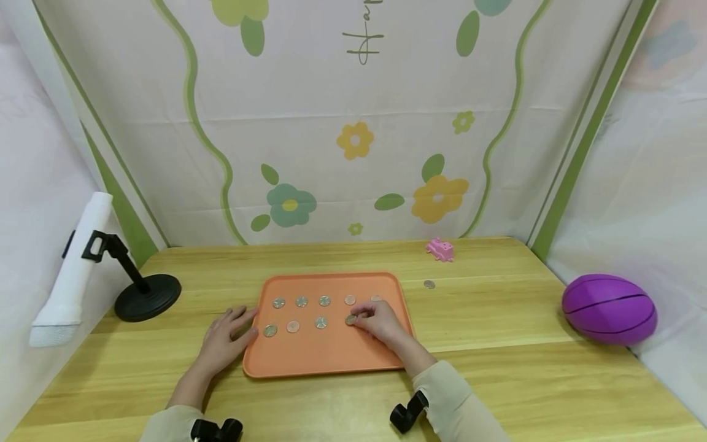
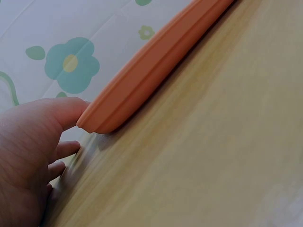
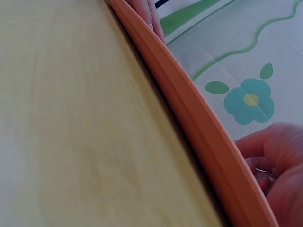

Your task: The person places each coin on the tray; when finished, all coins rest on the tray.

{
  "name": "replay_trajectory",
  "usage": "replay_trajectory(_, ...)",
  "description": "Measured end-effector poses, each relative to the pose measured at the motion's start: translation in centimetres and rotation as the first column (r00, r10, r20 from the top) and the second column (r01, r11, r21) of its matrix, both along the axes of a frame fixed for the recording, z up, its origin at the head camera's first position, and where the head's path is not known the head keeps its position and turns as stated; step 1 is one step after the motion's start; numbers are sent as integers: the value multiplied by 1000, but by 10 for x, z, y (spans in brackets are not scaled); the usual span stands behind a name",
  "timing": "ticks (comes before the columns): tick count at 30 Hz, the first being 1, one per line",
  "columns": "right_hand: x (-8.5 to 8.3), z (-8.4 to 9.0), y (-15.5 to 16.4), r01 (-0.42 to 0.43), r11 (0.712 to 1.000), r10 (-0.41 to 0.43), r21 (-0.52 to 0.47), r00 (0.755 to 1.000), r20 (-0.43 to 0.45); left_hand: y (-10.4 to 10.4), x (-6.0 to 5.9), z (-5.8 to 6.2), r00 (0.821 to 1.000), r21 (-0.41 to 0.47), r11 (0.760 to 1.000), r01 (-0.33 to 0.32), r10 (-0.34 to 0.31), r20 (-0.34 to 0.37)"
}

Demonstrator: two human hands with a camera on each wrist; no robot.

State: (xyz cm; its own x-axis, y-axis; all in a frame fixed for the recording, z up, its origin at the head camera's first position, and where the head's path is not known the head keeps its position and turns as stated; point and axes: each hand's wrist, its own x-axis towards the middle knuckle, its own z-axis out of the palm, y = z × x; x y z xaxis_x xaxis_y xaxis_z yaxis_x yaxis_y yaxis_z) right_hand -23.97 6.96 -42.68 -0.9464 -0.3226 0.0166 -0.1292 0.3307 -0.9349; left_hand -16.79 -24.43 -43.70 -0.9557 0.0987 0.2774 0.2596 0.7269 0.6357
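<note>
An orange tray (image 1: pixel 331 359) lies on the wooden table (image 1: pixel 497 368) with several coins in two rows. My right hand (image 1: pixel 361 319) is curled over the tray's right part, and its fingertips pinch the coin (image 1: pixel 351 320) at the right end of the near row. In the right wrist view a metal glint shows between the fingers of that hand (image 3: pixel 277 163), beyond the tray's rim (image 3: pixel 199 113). My left hand (image 1: pixel 234 325) lies flat on the table at the tray's left edge with relaxed fingers. Its thumb (image 2: pixel 66 111) touches the rim (image 2: pixel 156 66).
One loose coin (image 1: pixel 429 284) lies on the table right of the tray. A pink toy (image 1: pixel 440 250) sits at the back, a purple ball (image 1: pixel 609 308) at the far right. A black stand (image 1: pixel 146 298) holding a white object (image 1: pixel 74 270) stands at the left.
</note>
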Motion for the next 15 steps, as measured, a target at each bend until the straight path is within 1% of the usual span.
replay_trajectory(4, 1, 0, 0, -1, 1000, 1, -10, 1000, -4, 0, 1, 0, 1000, -2, 1000, -1, 1, 2)
replay_trajectory(8, 0, 3, 4, -9, 997, 14, -82, 998, 59, 0, 0, 0, 1000, -5, 1000, 1, -1, -1)
replay_trajectory(11, -3, 10, 11, 1, 989, 16, -145, 993, 114, 0, 0, 0, 1000, -5, 1000, 0, 0, 1)
replay_trajectory(13, -5, 15, 17, 19, 987, -1, -159, 994, 111, 0, 0, 0, 1000, -6, 1000, -2, 2, 6)
replay_trajectory(15, -9, 21, 26, 43, 988, -31, -149, 996, 84, 0, 0, 0, 1000, -5, 1000, -1, 1, 10)
